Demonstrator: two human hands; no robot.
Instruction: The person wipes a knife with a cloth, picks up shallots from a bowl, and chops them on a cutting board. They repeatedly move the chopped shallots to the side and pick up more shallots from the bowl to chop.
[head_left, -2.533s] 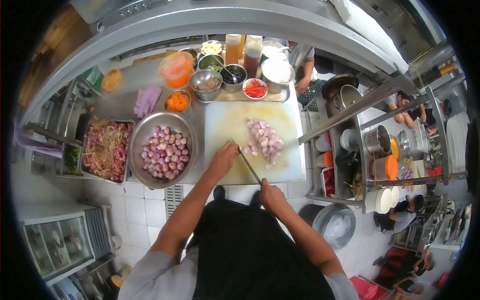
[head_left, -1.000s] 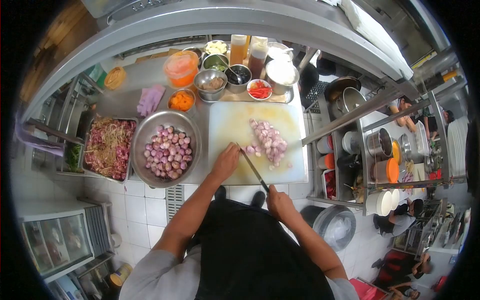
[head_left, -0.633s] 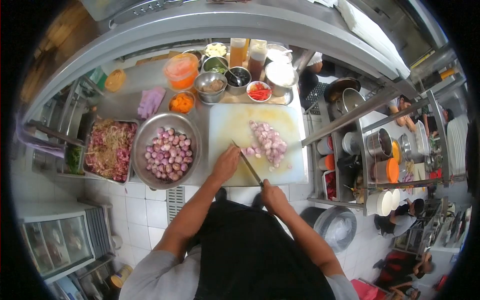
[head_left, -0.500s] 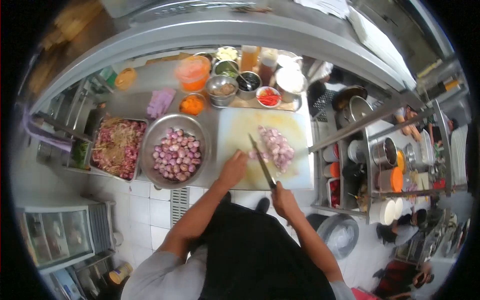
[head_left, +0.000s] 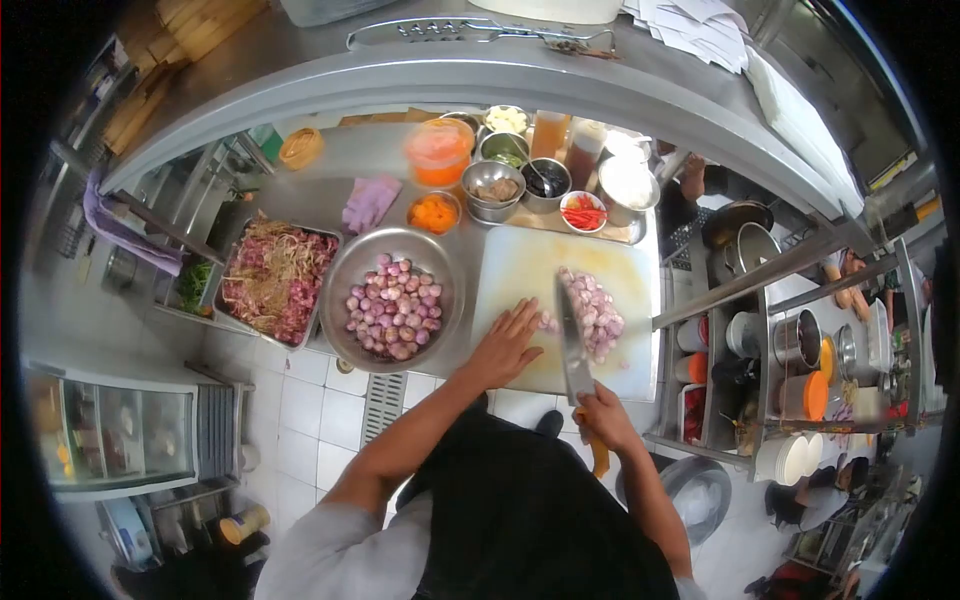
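My right hand (head_left: 605, 418) is closed round the orange handle of a knife (head_left: 576, 350), whose blade points away from me over the white cutting board (head_left: 505, 262). Right of the blade lies a pile of cut shallots (head_left: 594, 312). My left hand (head_left: 506, 345) rests on the board, fingers spread, left of the blade, beside a few small shallot pieces (head_left: 547, 321). A steel bowl (head_left: 337, 262) of peeled shallots stands left of the board.
A tray of unpeeled shallots (head_left: 278, 280) stands at the left, a purple cloth (head_left: 371, 204) behind the bowl. Small bowls, an orange-filled tub (head_left: 438, 152) and bottles line the back. A metal shelf rail (head_left: 480, 75) crosses above. A bin (head_left: 695, 498) stands lower right.
My left hand has opened from a closed pose and lies flatter on the board. The knife now shows a broader blade and an orange handle. The whole view has shifted, with objects appearing further right.
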